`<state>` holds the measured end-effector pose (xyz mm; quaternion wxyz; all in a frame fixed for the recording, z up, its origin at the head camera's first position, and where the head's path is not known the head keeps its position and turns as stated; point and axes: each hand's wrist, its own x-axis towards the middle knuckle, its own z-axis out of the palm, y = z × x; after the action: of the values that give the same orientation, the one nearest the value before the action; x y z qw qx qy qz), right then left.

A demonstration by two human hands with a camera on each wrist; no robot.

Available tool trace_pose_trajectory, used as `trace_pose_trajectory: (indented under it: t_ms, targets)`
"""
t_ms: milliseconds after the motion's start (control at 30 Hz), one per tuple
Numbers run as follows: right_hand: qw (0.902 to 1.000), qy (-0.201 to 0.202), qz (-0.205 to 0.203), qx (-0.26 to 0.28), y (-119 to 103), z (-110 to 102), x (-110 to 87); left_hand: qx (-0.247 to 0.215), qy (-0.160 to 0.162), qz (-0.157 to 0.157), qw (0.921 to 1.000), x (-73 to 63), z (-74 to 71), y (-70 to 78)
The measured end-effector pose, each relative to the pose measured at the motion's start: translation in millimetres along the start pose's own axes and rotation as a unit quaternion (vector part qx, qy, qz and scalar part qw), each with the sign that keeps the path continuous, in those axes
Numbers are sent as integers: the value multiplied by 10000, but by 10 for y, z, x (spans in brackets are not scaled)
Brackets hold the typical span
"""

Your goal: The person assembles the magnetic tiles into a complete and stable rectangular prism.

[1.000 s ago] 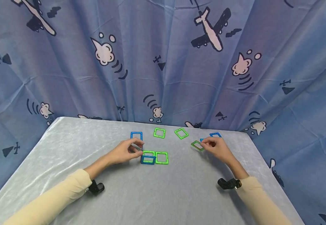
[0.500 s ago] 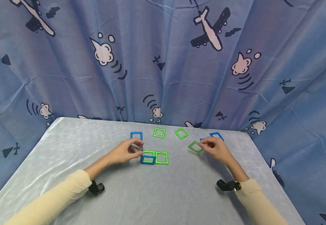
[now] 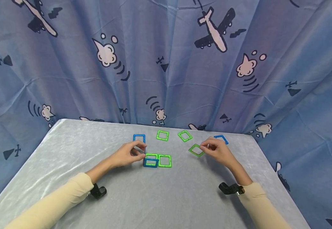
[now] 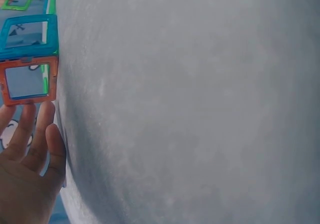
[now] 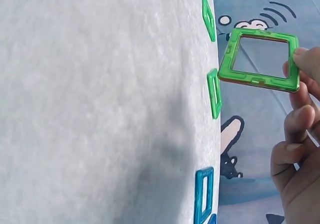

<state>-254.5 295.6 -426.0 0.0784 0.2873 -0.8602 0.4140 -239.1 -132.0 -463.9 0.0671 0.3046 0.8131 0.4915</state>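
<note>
Fingers of our right hand (image 3: 217,150) pinch the green square (image 5: 257,80) at one side, between thumb and forefinger; the others are curled. This square is in the air above the bench (image 3: 166,197), well apart from our left hand (image 3: 127,154). Our left fingers are curved, with a gap between forefinger and thumb; their tips are at the orange square (image 4: 53,78), but whether they grip it, we cannot tell. The orange square is upright, and its edge meets the front blue square (image 3: 151,165). Behind that one we see the inner green square (image 3: 151,155), and beside this lies the outer green square (image 3: 164,165). More to the back, we have the middle green square (image 3: 162,139) and the turned green square (image 3: 181,137), flat on the bench. The rear blue square (image 3: 139,135) is behind our left hand, and the far blue square (image 3: 225,139) is just behind our right one.
</note>
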Motion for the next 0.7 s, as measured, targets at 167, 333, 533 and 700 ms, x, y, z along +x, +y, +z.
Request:
trace_pose_trajectory:
  t_ms: [167,333,533,700]
  targets:
    - [9998,-161,-20,95,-216,32,26,-11,6,5,10000,-3,9,-17]
    - [9989,-433,-48,199,-494,48,76,-57,-30,-36,10000,-9,6,-5]
    - [9975,-657,-63,239,-591,111,142,-91,-61,-48,9999,1,5,-6]
    - [9964,-774,-147,305,-677,177,199,-123,-49,-86,9999,1,9,12]
